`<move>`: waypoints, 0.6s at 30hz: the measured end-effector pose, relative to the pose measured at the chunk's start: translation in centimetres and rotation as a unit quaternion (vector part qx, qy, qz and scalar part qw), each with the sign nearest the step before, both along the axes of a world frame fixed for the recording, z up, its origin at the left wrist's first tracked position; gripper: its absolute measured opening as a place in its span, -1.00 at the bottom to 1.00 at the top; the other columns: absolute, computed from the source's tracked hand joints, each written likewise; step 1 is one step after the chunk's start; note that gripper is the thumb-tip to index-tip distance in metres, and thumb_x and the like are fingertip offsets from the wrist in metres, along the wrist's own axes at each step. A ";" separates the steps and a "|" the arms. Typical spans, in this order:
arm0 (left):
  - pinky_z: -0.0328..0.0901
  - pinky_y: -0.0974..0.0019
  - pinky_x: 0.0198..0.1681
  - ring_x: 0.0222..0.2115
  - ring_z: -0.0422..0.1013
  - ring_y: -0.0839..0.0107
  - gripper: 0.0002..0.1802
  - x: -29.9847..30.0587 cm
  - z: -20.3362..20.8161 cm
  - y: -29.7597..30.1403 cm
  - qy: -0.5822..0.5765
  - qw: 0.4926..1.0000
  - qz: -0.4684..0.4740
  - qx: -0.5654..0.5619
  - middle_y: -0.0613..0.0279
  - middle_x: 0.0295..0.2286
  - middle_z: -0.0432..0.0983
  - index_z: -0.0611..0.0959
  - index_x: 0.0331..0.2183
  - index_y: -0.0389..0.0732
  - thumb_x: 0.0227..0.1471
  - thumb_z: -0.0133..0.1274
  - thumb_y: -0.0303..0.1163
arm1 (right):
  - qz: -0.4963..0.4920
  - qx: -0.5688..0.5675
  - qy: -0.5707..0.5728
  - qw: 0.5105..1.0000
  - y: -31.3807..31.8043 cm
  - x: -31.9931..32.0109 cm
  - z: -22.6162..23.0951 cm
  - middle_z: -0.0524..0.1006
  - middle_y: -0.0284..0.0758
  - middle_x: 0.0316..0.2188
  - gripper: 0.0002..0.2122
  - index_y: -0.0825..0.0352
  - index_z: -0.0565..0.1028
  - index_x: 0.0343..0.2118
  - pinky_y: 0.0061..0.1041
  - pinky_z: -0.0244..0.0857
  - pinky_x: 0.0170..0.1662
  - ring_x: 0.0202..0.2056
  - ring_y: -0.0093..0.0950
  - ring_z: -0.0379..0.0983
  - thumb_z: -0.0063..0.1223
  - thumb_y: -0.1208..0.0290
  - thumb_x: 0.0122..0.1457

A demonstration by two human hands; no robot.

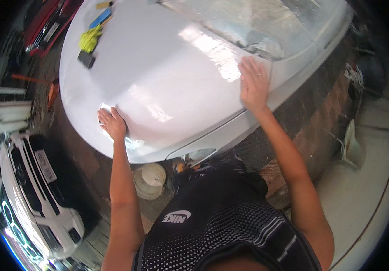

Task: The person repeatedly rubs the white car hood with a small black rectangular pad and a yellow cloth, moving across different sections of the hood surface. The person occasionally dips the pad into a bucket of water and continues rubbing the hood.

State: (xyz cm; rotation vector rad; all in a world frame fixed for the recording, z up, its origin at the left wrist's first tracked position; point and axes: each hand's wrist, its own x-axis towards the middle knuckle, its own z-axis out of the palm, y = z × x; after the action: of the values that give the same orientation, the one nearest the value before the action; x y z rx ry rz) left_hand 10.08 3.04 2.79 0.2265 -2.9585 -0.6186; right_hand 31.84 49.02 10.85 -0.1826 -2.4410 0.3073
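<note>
In front of me spreads the pale grey-white hood of a car [158,58], with bright reflections on it. My left hand [112,123] rests on its near left part, fingers stretched out and nothing held. Farther right, my right hand [254,83] lies with fingers extended on the hood's surface near the windshield's lower corner. The windshield [248,22] looks covered with clear film. On the hood's far left lie a dark block [86,59], a yellow-green glove or cloth [90,39] and a blue tool [101,18].
Below the hood's near edge stands a whitish bucket [149,180]. A white car [41,189] is parked at left, a red car [50,27] at far left. An orange metal stand [52,92] lies between them. A white chair [350,144] is at right, beside a pale car panel [366,194].
</note>
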 end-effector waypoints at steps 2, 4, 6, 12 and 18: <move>-0.39 -0.05 0.44 0.43 -0.31 0.03 -0.16 -0.6 0.5 8.7 0.070 0.992 -0.101 0.019 -0.12 0.40 -0.15 0.06 0.37 -0.33 0.36 -0.30 0.12 | 0.002 -0.019 0.028 0.999 0.6 -0.1 -0.4 0.49 -0.16 0.16 -0.67 0.38 0.50 0.06 -0.02 0.02 0.36 0.27 -0.18 0.32 -0.03 0.52 0.24; -0.40 0.00 0.45 0.43 -0.23 0.04 -0.14 3.2 3.4 22.8 0.147 0.927 -0.338 0.065 -0.08 0.38 -0.04 0.12 0.37 -0.27 0.32 -0.21 0.16 | 0.008 -0.062 0.052 0.997 0.6 0.8 -1.1 0.49 -0.14 0.15 -0.68 0.39 0.50 0.06 -0.04 0.05 0.35 0.26 -0.18 0.33 -0.05 0.53 0.26; -0.29 0.02 0.45 0.41 -0.11 0.05 -0.14 7.7 6.1 34.8 0.168 0.866 -0.468 0.056 -0.09 0.35 0.05 0.19 0.34 -0.32 0.27 -0.11 0.11 | 0.020 -0.127 0.100 0.987 0.8 0.6 -0.6 0.50 -0.12 0.14 -0.70 0.39 0.50 0.07 -0.08 0.09 0.34 0.24 -0.17 0.34 -0.07 0.54 0.29; -0.33 -0.06 0.45 0.41 -0.12 0.04 -0.21 6.0 5.9 27.2 0.148 0.809 -0.567 0.036 0.03 0.38 0.00 0.16 0.37 -0.21 0.29 -0.09 0.00 | -0.105 -0.131 0.147 0.975 7.5 14.4 4.2 0.48 -0.03 0.16 -0.65 0.49 0.47 0.14 -0.24 0.15 0.33 0.24 -0.20 0.36 -0.24 0.51 0.39; -0.37 -0.03 0.46 0.42 -0.16 0.07 -0.08 3.3 5.2 30.7 0.177 0.892 -0.416 0.008 -0.04 0.38 -0.02 0.10 0.36 -0.33 0.28 -0.14 0.16 | -0.218 -0.241 0.158 0.932 9.0 16.3 0.9 0.36 -0.10 0.27 -0.60 0.44 0.35 0.25 -0.24 0.05 0.37 0.31 -0.22 0.25 -0.24 0.43 0.42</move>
State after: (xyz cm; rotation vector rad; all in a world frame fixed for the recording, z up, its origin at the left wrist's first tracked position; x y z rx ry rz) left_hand 13.36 33.79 7.99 -1.0847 -2.5735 -0.6524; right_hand 48.11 58.07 11.78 -0.8107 -1.9032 0.6722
